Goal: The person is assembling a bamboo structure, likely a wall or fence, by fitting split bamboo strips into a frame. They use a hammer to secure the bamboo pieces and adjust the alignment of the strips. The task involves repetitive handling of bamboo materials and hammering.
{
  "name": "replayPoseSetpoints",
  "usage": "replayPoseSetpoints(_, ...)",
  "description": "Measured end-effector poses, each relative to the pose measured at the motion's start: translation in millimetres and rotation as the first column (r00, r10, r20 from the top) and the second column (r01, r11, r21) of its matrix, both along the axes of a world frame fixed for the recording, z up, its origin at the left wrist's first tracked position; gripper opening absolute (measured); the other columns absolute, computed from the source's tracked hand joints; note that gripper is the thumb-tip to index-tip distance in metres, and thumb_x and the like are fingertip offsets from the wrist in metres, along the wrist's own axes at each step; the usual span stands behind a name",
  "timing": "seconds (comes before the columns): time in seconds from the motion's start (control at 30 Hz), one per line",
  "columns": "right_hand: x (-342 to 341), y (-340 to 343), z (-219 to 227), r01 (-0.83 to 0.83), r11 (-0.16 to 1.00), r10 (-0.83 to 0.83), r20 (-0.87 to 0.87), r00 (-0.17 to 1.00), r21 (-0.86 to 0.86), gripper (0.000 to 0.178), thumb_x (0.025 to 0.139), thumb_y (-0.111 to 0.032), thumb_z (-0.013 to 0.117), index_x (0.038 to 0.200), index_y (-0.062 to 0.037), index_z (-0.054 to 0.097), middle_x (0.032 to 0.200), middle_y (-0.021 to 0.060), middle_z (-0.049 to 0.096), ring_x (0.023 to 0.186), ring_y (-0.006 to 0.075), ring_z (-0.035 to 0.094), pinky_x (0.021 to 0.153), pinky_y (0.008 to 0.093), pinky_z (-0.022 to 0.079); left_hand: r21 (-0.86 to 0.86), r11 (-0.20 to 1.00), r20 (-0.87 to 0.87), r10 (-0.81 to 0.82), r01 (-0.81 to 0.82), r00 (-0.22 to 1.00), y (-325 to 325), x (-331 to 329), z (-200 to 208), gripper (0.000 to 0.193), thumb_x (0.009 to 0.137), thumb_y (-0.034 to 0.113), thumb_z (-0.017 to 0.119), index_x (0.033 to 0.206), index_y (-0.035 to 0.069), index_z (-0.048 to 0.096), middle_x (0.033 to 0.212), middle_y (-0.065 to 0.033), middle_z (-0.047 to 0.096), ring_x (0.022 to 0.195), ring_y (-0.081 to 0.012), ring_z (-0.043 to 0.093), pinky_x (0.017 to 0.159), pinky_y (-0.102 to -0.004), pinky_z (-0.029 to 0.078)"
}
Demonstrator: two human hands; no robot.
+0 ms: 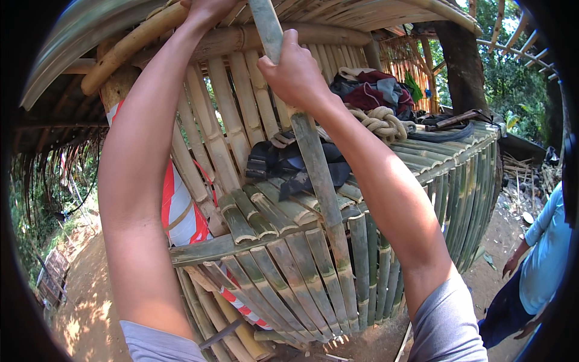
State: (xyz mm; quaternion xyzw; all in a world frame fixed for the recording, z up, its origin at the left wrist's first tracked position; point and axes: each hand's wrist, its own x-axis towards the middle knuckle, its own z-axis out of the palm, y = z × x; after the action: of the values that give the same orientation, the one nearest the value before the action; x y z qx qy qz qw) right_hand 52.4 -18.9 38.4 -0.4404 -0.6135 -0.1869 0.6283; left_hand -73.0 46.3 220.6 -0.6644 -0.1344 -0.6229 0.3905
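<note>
The right hand [294, 69] is closed around a long split bamboo slat [319, 181], gripping it near its upper end; the slat runs down from the fist past the edge of the bamboo platform [422, 160]. The left hand [208, 9] reaches higher, up at the round bamboo pole [129, 42] — its fingers are cut off by the frame, so its grip cannot be told. Just right of the right hand lie a heap of clothes [371, 87] and a coiled rope [383, 120]; below it — a dark bag [289, 166].

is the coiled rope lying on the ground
No, the coiled rope rests on the bamboo platform, beside a pile of clothes.
</note>
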Motion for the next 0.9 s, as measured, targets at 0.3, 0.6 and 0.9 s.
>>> replayPoseSetpoints(0.3,-5.0,-11.6,6.4,0.031,0.995,-0.033,-0.015,0.999,-0.097,0.053,0.089,-0.032,0.062,0.117,0.0054,0.038,0.103,0.0354,0.064,0.101,0.0494,0.064,0.090,0.0531,0.051,0.038,0.987,-0.134,0.161,-0.158,0.978,-29.1,-14.6,-23.7,0.055,0.084,0.033,0.070,0.131,0.006,0.059,0.128,-0.0241,0.054,0.122,-0.0420,0.050,0.106,-0.0490,0.038)
replayPoseSetpoints(0.6,-7.5,-13.8,6.2,0.087,0.986,-0.087,0.011,0.996,-0.140,0.051,0.091,-0.034,0.060,0.118,0.0028,0.037,0.106,0.0320,0.066,0.103,0.0473,0.064,0.090,0.0530,0.051,0.251,0.956,-0.270,0.218,-0.150,0.938,-29.7,-33.7,-34.1,0.051,0.086,0.024,0.067,0.131,0.002,0.056,0.130,-0.0234,0.053,0.126,-0.0418,0.047,0.109,-0.0495,0.037)
replayPoseSetpoints(0.9,-4.5,-17.4,9.1,0.142,0.975,-0.139,0.030,0.990,-0.172,0.051,0.092,-0.035,0.058,0.118,0.0025,0.036,0.106,0.0330,0.065,0.102,0.0482,0.064,0.089,0.0537,0.051,0.118,0.987,-0.331,0.142,-0.109,0.933,-34.9,-40.0,-42.3,0.048,0.087,0.015,0.063,0.132,0.001,0.054,0.133,-0.0224,0.050,0.127,-0.0407,0.047,0.108,-0.0487,0.038)
